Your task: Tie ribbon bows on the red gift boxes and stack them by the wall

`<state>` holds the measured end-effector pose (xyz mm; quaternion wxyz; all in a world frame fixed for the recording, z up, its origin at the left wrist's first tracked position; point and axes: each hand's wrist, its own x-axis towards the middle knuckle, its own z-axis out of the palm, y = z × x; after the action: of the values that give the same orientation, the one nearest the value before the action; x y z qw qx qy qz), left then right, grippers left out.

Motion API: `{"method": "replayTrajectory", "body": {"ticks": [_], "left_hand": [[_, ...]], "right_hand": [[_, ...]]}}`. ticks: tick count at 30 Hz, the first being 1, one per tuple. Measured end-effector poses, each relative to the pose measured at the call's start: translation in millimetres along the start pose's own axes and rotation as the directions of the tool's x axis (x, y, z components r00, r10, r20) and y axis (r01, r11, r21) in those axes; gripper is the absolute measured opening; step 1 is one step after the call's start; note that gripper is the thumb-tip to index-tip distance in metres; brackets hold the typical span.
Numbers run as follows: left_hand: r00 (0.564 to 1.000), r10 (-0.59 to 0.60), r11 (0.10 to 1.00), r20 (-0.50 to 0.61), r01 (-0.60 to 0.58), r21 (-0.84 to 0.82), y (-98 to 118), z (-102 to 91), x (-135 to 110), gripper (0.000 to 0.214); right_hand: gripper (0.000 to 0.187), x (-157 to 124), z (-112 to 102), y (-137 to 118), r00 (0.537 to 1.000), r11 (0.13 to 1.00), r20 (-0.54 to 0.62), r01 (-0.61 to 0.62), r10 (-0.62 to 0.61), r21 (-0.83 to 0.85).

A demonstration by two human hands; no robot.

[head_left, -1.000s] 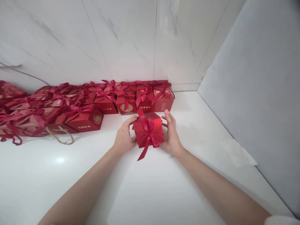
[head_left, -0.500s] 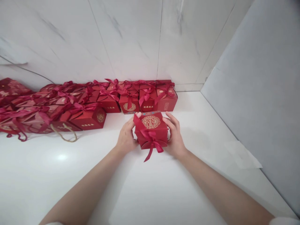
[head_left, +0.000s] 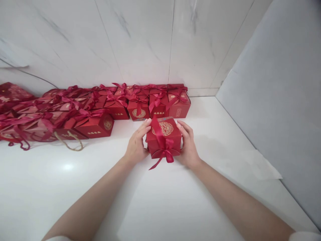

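A small red gift box (head_left: 164,135) with a gold round emblem and a red satin bow sits between my two hands over the white surface. My left hand (head_left: 136,144) grips its left side, fingers curled round the edge. My right hand (head_left: 188,144) holds its right side in the same way. The box is tipped, its emblem face turned up and its bow toward me. A ribbon tail hangs down from the bow.
Several matching red ribbon-tied boxes (head_left: 157,104) stand in a row along the marble wall, reaching to the far left. A beige cord handle (head_left: 69,141) lies by them. A grey panel (head_left: 276,100) rises on the right, with a white paper sheet (head_left: 260,164) at its foot.
The box has been turned in my hands: its bow faced up before, its gold emblem face shows now. Both hands stay on its sides.
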<state>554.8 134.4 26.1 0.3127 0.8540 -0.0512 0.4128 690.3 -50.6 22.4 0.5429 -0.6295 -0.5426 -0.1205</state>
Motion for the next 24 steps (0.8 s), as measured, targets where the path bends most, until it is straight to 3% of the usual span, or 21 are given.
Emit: {"method": "replayTrajectory", "body": {"ticks": [3, 6, 10, 14, 18, 21, 24], "left_hand": [[0.992, 0.122, 0.988, 0.014, -0.123, 0.090, 1, -2.0, 3, 0.084], [0.987, 0.161, 0.973, -0.002, -0.159, 0.167, 1, -2.8, 3, 0.084], [0.993, 0.115, 0.966, -0.014, -0.108, 0.234, 0, -3.8, 0, 0.085], [0.999, 0.041, 0.975, -0.021, -0.035, 0.219, 4, -6.8, 2, 0.079], [0.997, -0.058, 0.980, 0.044, 0.048, 0.195, 9, -9.1, 6, 0.089], [0.987, -0.143, 0.990, 0.077, 0.143, 0.005, 9, -10.2, 7, 0.093], [0.959, -0.277, 0.947, 0.065, 0.284, -0.147, 3, -10.8, 4, 0.081]], "right_hand": [[0.089, 0, 0, 0, 1.000, 1.000, 0.010, 0.015, -0.015, -0.016], [0.085, 0, 0, 2, 0.998, 0.998, -0.039, 0.042, -0.044, -0.047], [0.084, -1, 0, 3, 0.990, 0.993, -0.077, 0.112, -0.115, -0.043], [0.093, 0, -1, 3, 0.996, 0.995, 0.012, 0.089, -0.089, -0.050], [0.097, 0, -1, 5, 0.986, 0.987, 0.136, -0.116, 0.100, 0.112], [0.089, 0, 1, 8, 0.919, 0.880, 0.304, -0.346, 0.249, 0.326], [0.074, 0, 1, 12, 0.863, 0.811, 0.402, -0.458, 0.307, 0.364]]}}
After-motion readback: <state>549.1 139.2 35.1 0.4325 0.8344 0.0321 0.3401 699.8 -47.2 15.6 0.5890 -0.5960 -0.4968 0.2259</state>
